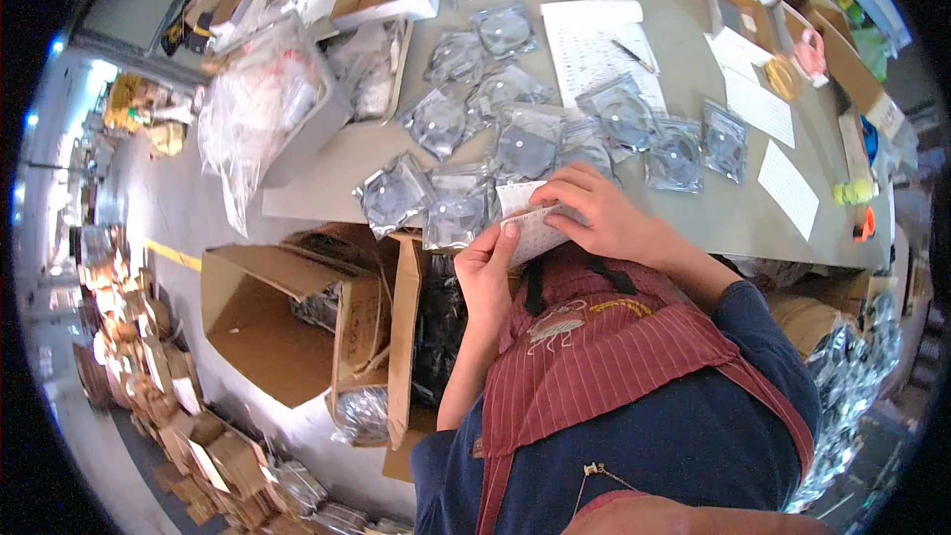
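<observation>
At the table's near edge, a white sheet printed with small rows [535, 237], which looks like a sheet of labels, is pinched in my left hand [483, 275], thumb on top. My right hand [606, 216] grips the sheet's far right side with bent fingers. Its upper part [517, 196] folds away beyond my fingers. Just past my hands lie several clear plastic bags with dark round parts inside; one bag [529, 143] lies right in front, another [457, 210] to the left. Whether a small label sits between my right fingertips is too fine to tell.
A larger printed paper [596, 50] with a pen [632, 55] lies farther back on the grey table [693, 69]. A grey bin [315, 129] with plastic bags stands left. Tape rolls [786, 77] and papers [789, 188] lie right. Open cardboard boxes [267, 322] stand below left.
</observation>
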Tool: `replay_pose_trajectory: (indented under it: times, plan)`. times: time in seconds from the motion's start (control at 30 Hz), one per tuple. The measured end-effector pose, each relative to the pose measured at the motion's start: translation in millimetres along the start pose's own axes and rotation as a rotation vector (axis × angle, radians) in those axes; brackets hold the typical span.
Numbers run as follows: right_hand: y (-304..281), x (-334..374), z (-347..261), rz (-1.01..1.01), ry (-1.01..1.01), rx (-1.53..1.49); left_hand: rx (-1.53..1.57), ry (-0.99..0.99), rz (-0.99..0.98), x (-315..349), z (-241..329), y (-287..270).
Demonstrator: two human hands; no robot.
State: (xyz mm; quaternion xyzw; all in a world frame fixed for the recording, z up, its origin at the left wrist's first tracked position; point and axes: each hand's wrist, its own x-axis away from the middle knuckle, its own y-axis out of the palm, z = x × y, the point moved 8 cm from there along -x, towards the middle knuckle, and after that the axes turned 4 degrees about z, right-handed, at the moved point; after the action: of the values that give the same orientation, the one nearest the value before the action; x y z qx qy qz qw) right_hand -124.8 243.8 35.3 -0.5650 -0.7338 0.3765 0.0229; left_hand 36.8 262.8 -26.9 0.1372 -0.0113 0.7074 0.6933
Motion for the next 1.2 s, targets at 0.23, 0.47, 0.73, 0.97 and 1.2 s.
replay_pose_trajectory:
  times: [0.23,0.47,0.73,0.97,1.2]
  plan:
    - [-34.2,32.7,-18.4,0.248,-0.122,0.180,-0.068,0.023,-0.056,4.6,-9.7,54.5]
    - [-91.3,85.7,16.7,0.403,-0.062,0.283,0.035,-0.158,-0.360,9.9,-28.9,148.3]
    - [-152.8,147.0,34.3,0.515,0.003,0.382,-0.103,-0.277,-0.631,25.5,-48.0,233.8]
    - [-179.6,176.3,57.7,0.574,0.175,0.223,-0.140,-0.130,-0.708,29.2,-71.5,269.4]
    - [-186.7,192.9,87.0,0.597,0.262,0.025,-0.308,-0.081,-0.692,36.0,-71.5,281.2]
